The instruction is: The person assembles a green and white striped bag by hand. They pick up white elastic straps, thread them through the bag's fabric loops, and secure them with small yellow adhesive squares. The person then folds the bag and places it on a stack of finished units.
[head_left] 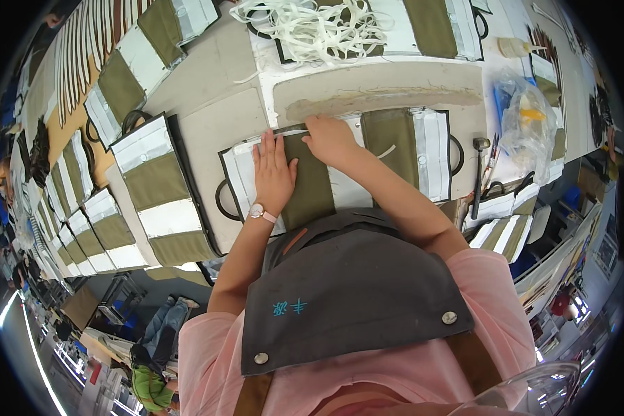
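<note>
In front of me lies a flat bag panel (pixel 388 142) with olive and white sections, dark edges and a black loop handle at each end. My left hand (pixel 274 173) rests flat on its left part, fingers stretched towards the far edge. A thin white strip (pixel 295 132) runs along that edge. My right hand (pixel 331 141) is closed at the same edge, its thumb and fingertips pressed together where the strip ends. Another short white strip (pixel 387 151) lies loose on the panel beside my right forearm.
A tangled heap of white strips (pixel 319 31) lies at the back. More bag panels (pixel 163 184) are laid out to the left. On the right are a hammer (pixel 478 173), a clear plastic bag (pixel 527 125) and a glue bottle (pixel 516 47). A person in green (pixel 149 385) is at lower left.
</note>
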The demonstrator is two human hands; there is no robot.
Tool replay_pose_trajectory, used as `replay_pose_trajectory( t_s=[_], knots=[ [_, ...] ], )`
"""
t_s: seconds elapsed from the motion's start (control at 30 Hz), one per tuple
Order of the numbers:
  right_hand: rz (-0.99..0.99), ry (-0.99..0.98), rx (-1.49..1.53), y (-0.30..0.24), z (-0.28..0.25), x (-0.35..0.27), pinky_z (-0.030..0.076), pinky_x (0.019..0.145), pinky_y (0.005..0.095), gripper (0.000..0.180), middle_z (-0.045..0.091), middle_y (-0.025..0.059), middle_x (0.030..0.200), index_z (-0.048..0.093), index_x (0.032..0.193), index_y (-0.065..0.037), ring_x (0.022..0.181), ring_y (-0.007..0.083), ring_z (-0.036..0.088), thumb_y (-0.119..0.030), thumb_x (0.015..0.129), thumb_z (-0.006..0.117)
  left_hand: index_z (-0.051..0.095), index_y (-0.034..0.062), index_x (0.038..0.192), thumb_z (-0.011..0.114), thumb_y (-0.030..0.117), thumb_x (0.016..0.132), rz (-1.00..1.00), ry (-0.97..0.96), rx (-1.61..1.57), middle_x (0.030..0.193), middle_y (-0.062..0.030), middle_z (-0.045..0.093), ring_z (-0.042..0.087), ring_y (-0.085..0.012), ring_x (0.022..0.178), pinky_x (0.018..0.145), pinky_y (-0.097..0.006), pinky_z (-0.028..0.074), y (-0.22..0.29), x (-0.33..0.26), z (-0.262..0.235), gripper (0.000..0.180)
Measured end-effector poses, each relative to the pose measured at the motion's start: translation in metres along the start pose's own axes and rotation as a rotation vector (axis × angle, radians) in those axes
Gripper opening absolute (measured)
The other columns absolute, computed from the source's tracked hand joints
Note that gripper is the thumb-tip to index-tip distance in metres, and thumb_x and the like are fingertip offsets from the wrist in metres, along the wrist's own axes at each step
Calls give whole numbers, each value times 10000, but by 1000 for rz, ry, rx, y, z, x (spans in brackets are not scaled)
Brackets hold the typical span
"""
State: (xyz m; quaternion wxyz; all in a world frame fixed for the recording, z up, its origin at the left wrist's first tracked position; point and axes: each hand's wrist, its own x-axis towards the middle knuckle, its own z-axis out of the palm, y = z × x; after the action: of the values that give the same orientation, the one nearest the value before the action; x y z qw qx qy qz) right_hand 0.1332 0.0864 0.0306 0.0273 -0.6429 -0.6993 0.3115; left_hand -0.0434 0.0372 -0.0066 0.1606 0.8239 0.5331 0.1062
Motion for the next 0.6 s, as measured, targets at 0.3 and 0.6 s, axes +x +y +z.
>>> replay_pose_trajectory(
  t_s=[0.3,0.6],
  knots=[
    [-19,-175,666,-6,13,10,471,671,441,213,642,143,774,604,769,-32,745,335,613,-232,837,631,430,-70,1271,636,125,841,-7,102,-51,1258,-237,412,374,-445,1243,1036,-497,358,0,2,-3,515],
    [77,3,314,21,23,16,465,681,455,216,645,150,809,607,771,-42,791,350,613,-249,833,623,415,-80,1277,641,124,838,15,104,-51,1257,-236,407,383,-445,1229,1032,-497,365,-2,2,-4,534]
  ],
)
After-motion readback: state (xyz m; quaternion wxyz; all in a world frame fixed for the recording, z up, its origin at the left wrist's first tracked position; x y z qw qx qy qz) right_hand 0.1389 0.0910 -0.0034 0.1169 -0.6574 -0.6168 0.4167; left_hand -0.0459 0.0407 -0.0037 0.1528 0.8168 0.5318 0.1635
